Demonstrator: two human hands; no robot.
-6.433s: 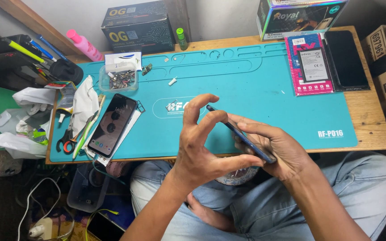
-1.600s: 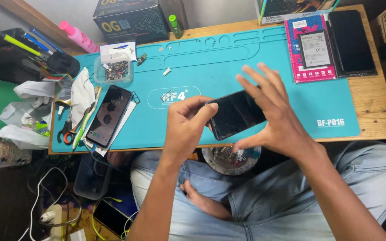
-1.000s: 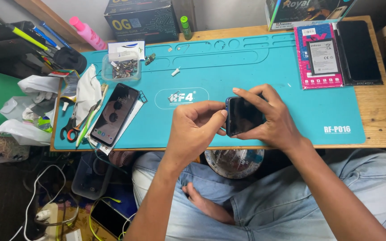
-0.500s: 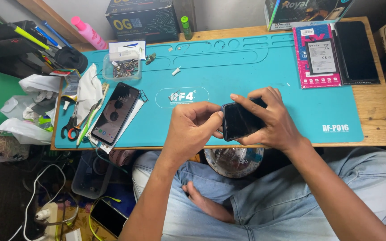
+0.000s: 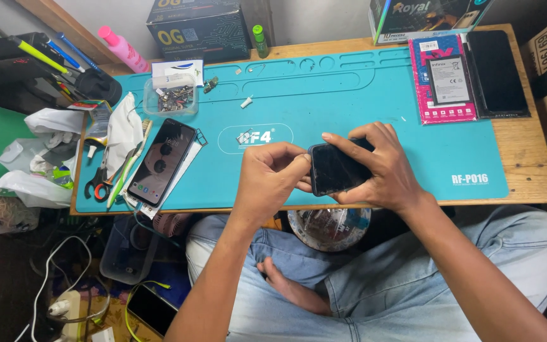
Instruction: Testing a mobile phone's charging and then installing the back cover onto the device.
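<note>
A dark smartphone (image 5: 335, 170) is held above the front edge of the teal work mat (image 5: 349, 101). My right hand (image 5: 381, 171) wraps around its right side, fingers over the top edge and thumb underneath. My left hand (image 5: 270, 180) pinches at the phone's left end, fingers curled tight against its edge. Whether something small sits between those fingertips is hidden.
A second black phone (image 5: 159, 161) lies on white sheets at the mat's left, beside scissors (image 5: 99, 183) and cloth. A clear screw tray (image 5: 172, 100), pink bottle (image 5: 123, 49), boxes, a pink battery pack (image 5: 444, 79) and a dark panel (image 5: 496, 73) line the back.
The phone was held edge-on, then turned flat and pulled closer to the mat's front edge. My left hand moved onto its left end and now pinches there.
</note>
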